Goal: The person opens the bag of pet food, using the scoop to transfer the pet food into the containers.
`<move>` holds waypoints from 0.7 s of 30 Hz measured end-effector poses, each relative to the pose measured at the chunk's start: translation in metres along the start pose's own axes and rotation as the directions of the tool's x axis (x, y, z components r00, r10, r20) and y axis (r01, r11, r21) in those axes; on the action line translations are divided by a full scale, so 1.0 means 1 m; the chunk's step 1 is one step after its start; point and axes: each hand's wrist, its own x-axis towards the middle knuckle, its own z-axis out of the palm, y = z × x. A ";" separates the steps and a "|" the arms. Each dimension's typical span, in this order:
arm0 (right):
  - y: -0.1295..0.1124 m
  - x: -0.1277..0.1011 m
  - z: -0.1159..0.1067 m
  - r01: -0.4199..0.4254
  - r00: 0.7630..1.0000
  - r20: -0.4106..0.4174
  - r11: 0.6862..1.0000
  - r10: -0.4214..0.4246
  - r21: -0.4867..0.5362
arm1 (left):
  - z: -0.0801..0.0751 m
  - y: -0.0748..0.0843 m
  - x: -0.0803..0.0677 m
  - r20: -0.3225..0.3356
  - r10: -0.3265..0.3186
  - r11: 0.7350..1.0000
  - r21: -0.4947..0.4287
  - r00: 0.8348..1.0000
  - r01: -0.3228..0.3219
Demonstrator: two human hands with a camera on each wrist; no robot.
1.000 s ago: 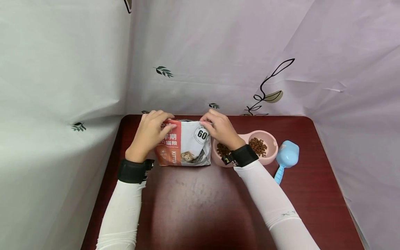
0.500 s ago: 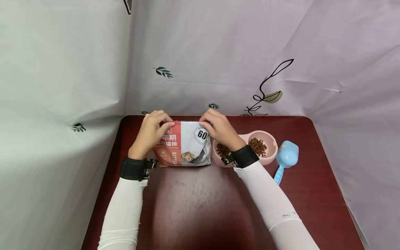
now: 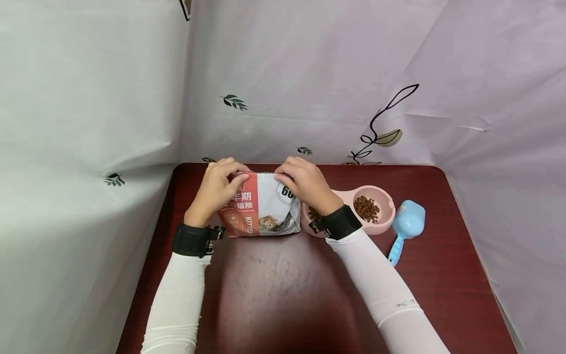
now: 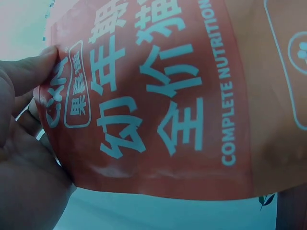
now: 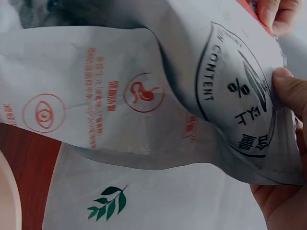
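Observation:
A red-and-white cat food bag (image 3: 265, 209) stands on the table with a kitten picture on its front. At the bag's upper left edge, my left hand (image 3: 217, 187) pinches the top between thumb and fingers. My right hand (image 3: 307, 182) pinches the same top edge further right, its thumb over the white part by the "60" print. The left wrist view has the thumb (image 4: 36, 72) on the red front panel. In the right wrist view, the right thumb (image 5: 292, 91) presses the bag's rim, and the white side panel (image 5: 110, 96) is creased inward.
Right of the bag sits a pink double bowl (image 3: 385, 223) with brown kibble (image 3: 366, 209) in it; my right wrist covers part of it. A blue scoop (image 3: 408, 221) lies further right. A pale leaf-patterned cloth (image 3: 274, 128) rises behind the dark red table (image 3: 283, 295).
My right hand has slid left along the bag's top edge, covering part of the "60" print. The left thumb has shifted slightly on the rim, and the bag's top has closed up.

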 end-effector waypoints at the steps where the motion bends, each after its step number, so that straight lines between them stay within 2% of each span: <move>1: 0.000 0.000 0.000 0.003 1.000 -0.011 1.000 -0.003 0.000 | 0.000 0.000 0.000 0.001 0.002 1.000 0.003 1.000 -0.002; 12: 0.003 -0.001 -0.001 -0.010 0.999 -0.051 0.995 0.015 0.098 | -0.001 0.005 -0.001 0.019 -0.011 0.999 0.047 1.000 0.010; 16: 0.005 -0.001 -0.002 0.004 0.999 -0.053 0.993 0.003 0.120 | -0.001 0.010 0.000 0.032 -0.003 0.991 0.132 0.999 -0.001; 21: 0.008 -0.002 -0.001 0.021 0.998 -0.058 0.990 -0.013 0.139 | 0.002 0.016 0.000 0.026 0.041 0.968 0.247 0.999 -0.046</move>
